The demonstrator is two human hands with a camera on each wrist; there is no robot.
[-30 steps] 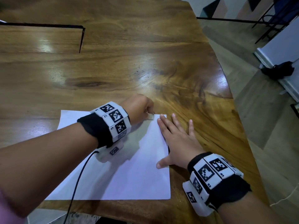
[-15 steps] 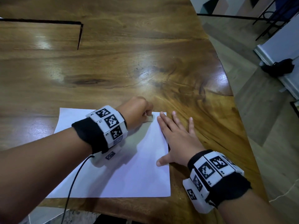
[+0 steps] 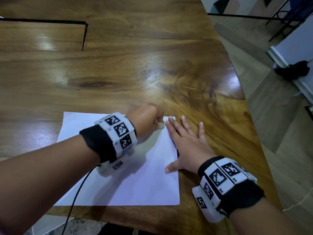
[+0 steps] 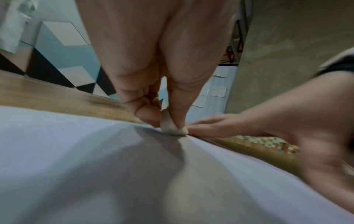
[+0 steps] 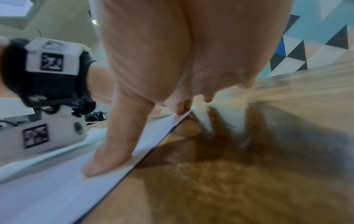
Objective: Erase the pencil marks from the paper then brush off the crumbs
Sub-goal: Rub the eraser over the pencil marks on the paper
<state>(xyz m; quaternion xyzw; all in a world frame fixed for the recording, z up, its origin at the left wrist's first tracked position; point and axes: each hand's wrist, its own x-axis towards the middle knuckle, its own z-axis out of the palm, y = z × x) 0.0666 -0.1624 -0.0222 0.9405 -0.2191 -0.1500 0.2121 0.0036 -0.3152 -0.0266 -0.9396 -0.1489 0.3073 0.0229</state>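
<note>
A white sheet of paper lies near the front edge of the wooden table. My left hand pinches a small pale eraser between thumb and fingers and presses it onto the paper's far right corner; the eraser shows plainly in the left wrist view. My right hand lies flat with fingers spread, across the paper's right edge, thumb on the sheet. No pencil marks or crumbs can be made out.
The table's curved right edge drops to the floor. A dark slot cuts into the tabletop at the far left. A black cable runs from my left wrist over the front edge. A dark object lies on the floor.
My left hand with the eraser has shifted slightly back and forth at the paper's far right corner. My right hand has stayed flat on the paper's edge.
</note>
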